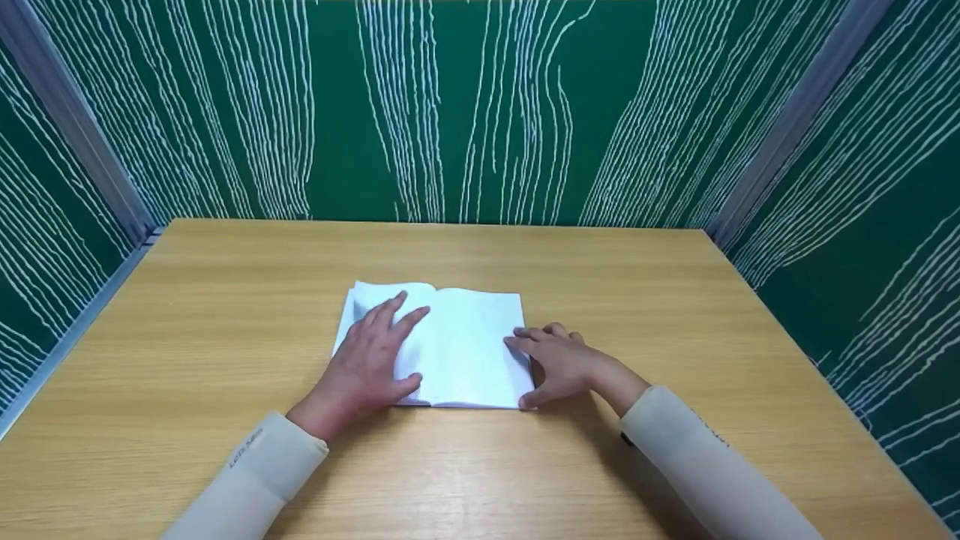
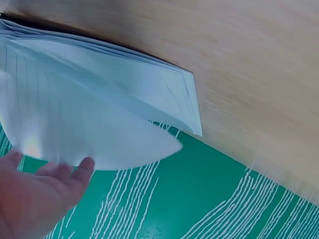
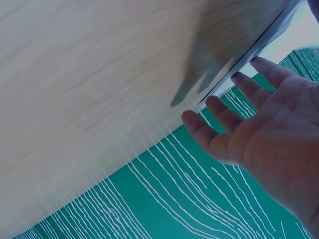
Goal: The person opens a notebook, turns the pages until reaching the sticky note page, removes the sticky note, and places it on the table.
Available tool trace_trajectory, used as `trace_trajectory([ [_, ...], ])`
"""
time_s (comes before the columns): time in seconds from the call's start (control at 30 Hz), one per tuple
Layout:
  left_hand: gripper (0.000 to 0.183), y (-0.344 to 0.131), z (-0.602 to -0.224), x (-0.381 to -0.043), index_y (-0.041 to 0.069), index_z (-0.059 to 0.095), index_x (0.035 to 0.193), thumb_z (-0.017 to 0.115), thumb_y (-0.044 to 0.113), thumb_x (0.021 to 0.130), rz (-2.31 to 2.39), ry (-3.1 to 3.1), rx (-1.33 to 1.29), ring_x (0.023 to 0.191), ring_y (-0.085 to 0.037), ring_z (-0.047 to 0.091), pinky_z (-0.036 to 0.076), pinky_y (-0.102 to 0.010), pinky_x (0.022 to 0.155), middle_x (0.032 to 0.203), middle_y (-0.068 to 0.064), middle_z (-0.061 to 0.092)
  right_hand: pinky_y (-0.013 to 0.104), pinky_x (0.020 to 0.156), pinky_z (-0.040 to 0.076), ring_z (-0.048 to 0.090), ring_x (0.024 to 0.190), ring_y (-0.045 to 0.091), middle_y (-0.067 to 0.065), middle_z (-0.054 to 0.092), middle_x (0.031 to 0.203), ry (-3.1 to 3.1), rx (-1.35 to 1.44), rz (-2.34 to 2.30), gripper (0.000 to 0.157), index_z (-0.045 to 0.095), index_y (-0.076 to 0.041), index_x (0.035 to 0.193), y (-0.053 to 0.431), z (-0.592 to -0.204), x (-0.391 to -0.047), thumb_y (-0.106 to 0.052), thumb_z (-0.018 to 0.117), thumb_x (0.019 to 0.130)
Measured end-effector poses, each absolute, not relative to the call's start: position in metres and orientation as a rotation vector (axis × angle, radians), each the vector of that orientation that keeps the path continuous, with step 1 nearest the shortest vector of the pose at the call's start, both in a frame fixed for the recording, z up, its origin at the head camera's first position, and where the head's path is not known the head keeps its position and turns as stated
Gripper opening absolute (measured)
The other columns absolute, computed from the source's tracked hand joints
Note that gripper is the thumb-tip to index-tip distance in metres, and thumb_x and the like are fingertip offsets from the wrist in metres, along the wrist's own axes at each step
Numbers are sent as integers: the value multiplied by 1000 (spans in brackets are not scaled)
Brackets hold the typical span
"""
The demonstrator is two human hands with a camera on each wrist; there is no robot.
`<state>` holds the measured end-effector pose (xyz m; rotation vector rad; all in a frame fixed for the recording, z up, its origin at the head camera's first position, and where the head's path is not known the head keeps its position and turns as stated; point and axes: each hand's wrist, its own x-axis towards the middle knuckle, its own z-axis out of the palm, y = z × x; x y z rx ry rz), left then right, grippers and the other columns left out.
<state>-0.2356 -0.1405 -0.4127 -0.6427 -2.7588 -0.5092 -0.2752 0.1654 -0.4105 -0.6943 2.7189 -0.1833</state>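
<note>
An open notebook (image 1: 472, 345) with white pages lies on the wooden table, its fold running front to back. Over its left page spreads my left hand (image 1: 367, 360), fingers apart and thumb toward the fold. The left wrist view shows a curved, raised page (image 2: 94, 119) with that hand's fingertips (image 2: 87, 163) right at its edge; several more pages lie beneath. At the notebook's right edge is my right hand (image 1: 562, 364), its thumb by the near corner and its fingertips over the page margin. The right wrist view shows those fingers (image 3: 224, 117) extended and loosely spread.
The wooden table (image 1: 675, 300) extends around the notebook on all sides. Behind it stands a green wall (image 1: 465, 112) with wavy white lines, and grey metal posts (image 1: 795, 120) rise at the back corners.
</note>
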Motion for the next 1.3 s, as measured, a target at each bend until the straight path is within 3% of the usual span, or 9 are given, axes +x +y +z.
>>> trace_trajectory([
  [0.13, 81, -144, -413, -235, 25, 42, 143, 77, 42, 72, -471, -2852, -588, 139, -31, 36, 33, -55, 110, 152, -9, 37, 62, 111, 19, 23, 141, 33, -1, 26, 160, 2717, -684, -171, 96, 31, -32, 151, 166, -410, -276, -54, 79, 70],
  [0.37, 58, -148, -415, -235, 17, 58, 125, 72, 39, 73, -424, -2946, -513, 119, -29, 48, 42, -48, 99, 131, -7, 55, 62, 110, 19, 24, 141, 33, 1, 25, 160, 2708, -703, -187, 96, 31, -30, 151, 167, -410, -277, -54, 78, 71],
  [0.7, 57, -153, -416, -234, 18, 64, 118, 74, 50, 72, -314, -3066, -405, 107, -29, 51, 38, -51, 92, 115, -6, 60, 60, 110, 18, 24, 140, 32, 1, 26, 159, 2717, -708, -247, 92, 34, -30, 150, 168, -411, -276, -52, 78, 73],
  [0.87, 57, -150, -416, -234, 17, 61, 121, 71, 49, 74, -314, -3073, -438, 106, -28, 51, 36, -52, 94, 114, -6, 60, 58, 109, 19, 24, 139, 33, 3, 29, 158, 2730, -701, -266, 88, 36, -29, 149, 166, -412, -276, -51, 77, 75],
  [1.1, 67, -139, -415, -231, 15, 54, 131, 70, 50, 77, -511, -3105, -609, 115, -23, 51, 43, -43, 103, 125, -4, 56, 58, 110, 19, 24, 140, 34, 4, 30, 158, 2758, -665, -266, 89, 38, -28, 148, 164, -414, -276, -53, 78, 72],
  [1.3, 70, -130, -415, -231, 12, 53, 130, 70, 53, 76, -538, -3054, -740, 112, -25, 55, 46, -45, 97, 129, -5, 56, 59, 110, 21, 24, 141, 35, 9, 31, 156, 2785, -654, -243, 98, 36, -18, 149, 162, -416, -277, -57, 78, 70],
])
